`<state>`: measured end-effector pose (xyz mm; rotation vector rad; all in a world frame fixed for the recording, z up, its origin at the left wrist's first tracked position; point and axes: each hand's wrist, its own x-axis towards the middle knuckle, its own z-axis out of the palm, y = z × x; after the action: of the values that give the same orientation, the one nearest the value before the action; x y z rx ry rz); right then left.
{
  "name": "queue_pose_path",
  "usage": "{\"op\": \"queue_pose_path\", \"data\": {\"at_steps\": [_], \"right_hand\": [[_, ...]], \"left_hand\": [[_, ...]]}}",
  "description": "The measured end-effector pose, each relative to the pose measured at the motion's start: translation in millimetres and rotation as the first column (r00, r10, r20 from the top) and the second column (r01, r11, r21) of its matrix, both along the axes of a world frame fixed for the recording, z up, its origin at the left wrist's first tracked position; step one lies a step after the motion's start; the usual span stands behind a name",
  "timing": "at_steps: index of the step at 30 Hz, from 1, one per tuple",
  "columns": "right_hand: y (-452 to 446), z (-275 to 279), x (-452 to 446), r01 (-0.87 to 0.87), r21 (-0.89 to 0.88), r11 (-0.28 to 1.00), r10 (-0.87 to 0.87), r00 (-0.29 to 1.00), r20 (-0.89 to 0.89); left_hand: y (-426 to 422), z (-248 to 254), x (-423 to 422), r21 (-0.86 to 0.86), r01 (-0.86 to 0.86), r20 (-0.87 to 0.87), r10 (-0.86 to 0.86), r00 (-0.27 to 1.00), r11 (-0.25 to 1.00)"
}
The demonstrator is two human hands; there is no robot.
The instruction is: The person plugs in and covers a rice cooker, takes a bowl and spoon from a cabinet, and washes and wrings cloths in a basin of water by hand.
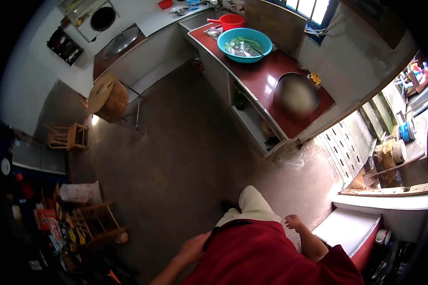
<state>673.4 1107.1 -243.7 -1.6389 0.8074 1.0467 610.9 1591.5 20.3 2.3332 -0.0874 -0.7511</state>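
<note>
- Left hand at our shirt's left edge; fingers, we can't tell.
- Right hand beside our shirt, fingers loosely bent, apart.
- Container left of it, red print blurred.

Turquoise basin on red countertop

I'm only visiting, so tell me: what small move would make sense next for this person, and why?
Perhaps a step toward the red-topped counter. The left hand is at the waist, the right hand is beside the body and seems empty, and the turquoise basin of greens in water looks out of reach from here.
</note>
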Motion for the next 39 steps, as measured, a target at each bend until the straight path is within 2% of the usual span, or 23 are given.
{"op": "queue_pose_path", "data": {"at_steps": [2,5,6,7,9,10,12,15,16,17,19,20,22,23,25,26,28,29,30,31,33,38,39], "right_hand": [[29.9,11.6,2.3,-0.056,-0.060,0.997,0.049,0.992,-0.113],[70.4,9.9,46.8,-0.090,-0.097,0.991,0.076,0.988,-0.131],[79.1,-4.5,68.8,-0.088,-0.087,0.992,0.076,0.989,-0.128],[76.6,-39.2,89.0,-0.237,-0.031,0.971,0.237,0.971,0.006],[105.3,-43.9,153.7,-0.264,-0.034,0.964,0.266,0.961,0.076],[125.7,-29.9,200.7,-0.148,-0.077,0.986,0.149,0.989,-0.002],[147.1,-41.0,287.1,-0.314,-0.078,0.946,0.323,0.933,0.161],[210.2,3.2,446.0,-0.367,-0.412,0.834,0.551,0.598,0.582],[240.3,58.2,497.8,-0.352,-0.291,0.890,0.452,0.594,0.665],[261.3,83.4,543.4,-0.336,-0.354,0.873,0.487,0.576,0.656],[304.8,131.9,621.3,-0.287,-0.259,0.922,0.369,0.450,0.813],[327.1,159.4,651.6,-0.252,-0.212,0.944,0.304,0.419,0.856],[363.5,203.4,699.6,-0.197,-0.129,0.972,0.212,0.496,0.842],[375.0,213.3,719.0,-0.199,-0.147,0.969,0.232,0.518,0.823],[402.0,236.4,743.0,-0.125,-0.135,0.983,0.180,0.508,0.842],[404.7,231.8,748.8,-0.093,-0.147,0.985,0.174,0.528,0.831],[420.0,222.6,768.9,-0.020,-0.221,0.975,0.207,0.443,0.872],[427.9,213.5,773.3,0.038,-0.128,0.991,0.087,0.545,0.834],[432.5,193.6,777.2,0.087,-0.069,0.994,0.008,0.566,0.824],[437.0,179.1,780.8,0.143,0.098,0.985,-0.167,0.622,0.765],[475.8,195.3,796.3,0.261,0.199,0.945,-0.324,0.654,0.683],[570.9,205.2,867.2,0.204,0.240,0.949,-0.314,0.671,0.672],[586.4,206.3,887.9,0.161,0.184,0.970,-0.243,0.713,0.658]], "left_hand": [[29.5,-28.2,27.3,0.008,0.048,0.015,-0.048,0.999,0.999],[64.0,-77.3,71.2,0.004,0.035,0.030,-0.035,0.999,0.999],[76.9,-90.2,90.8,-0.005,-0.012,0.020,0.012,1.000,1.000],[95.2,-100.4,118.4,0.004,-0.006,0.022,0.006,1.000,1.000],[122.0,-105.3,172.5,-0.096,-0.037,-0.166,0.021,0.986,0.995],[130.4,-102.8,199.5,-0.126,-0.057,-0.228,0.027,0.973,0.990],[139.5,-63.1,245.6,-0.171,-0.127,-0.362,0.057,0.930,0.977],[171.4,-34.7,308.5,-0.240,-0.086,-0.199,0.038,0.979,0.967],[181.6,-10.0,340.4,-0.250,-0.139,-0.328,0.051,0.943,0.958],[193.8,3.3,363.1,-0.259,-0.141,-0.329,0.050,0.943,0.955],[224.4,15.3,408.2,-0.380,-0.472,-0.483,0.265,0.835,0.796],[237.0,14.5,434.8,-0.379,-0.470,-0.493,0.255,0.831,0.797],[261.3,9.6,479.0,-0.341,-0.737,-0.445,0.591,0.673,0.584],[277.2,-6.1,497.0,-0.340,-0.730,-0.455,0.576,0.680,0.593],[311.0,-46.7,531.8,-0.185,-0.800,-0.304,0.741,0.598,0.570],[323.3,-54.0,554.5,-0.236,-0.777,-0.289,0.722,0.629,0.583],[347.3,-46.7,610.5,-0.217,-0.732,-0.329,0.657,0.678,0.646],[360.9,-42.4,638.2,-0.195,-0.707,-0.363,0.620,0.696,0.680],[378.1,-42.8,665.8,-0.191,-0.674,-0.326,0.601,0.730,0.714],[395.0,-46.9,694.5,-0.203,-0.672,-0.320,0.601,0.733,0.712],[436.0,-55.4,753.2,-0.230,-0.543,-0.203,0.506,0.838,0.807],[475.3,-18.0,927.9,-0.253,-0.321,-0.034,0.323,0.946,0.913],[477.5,-18.4,961.4,-0.372,-0.383,-0.158,0.349,0.924,0.845]]}}
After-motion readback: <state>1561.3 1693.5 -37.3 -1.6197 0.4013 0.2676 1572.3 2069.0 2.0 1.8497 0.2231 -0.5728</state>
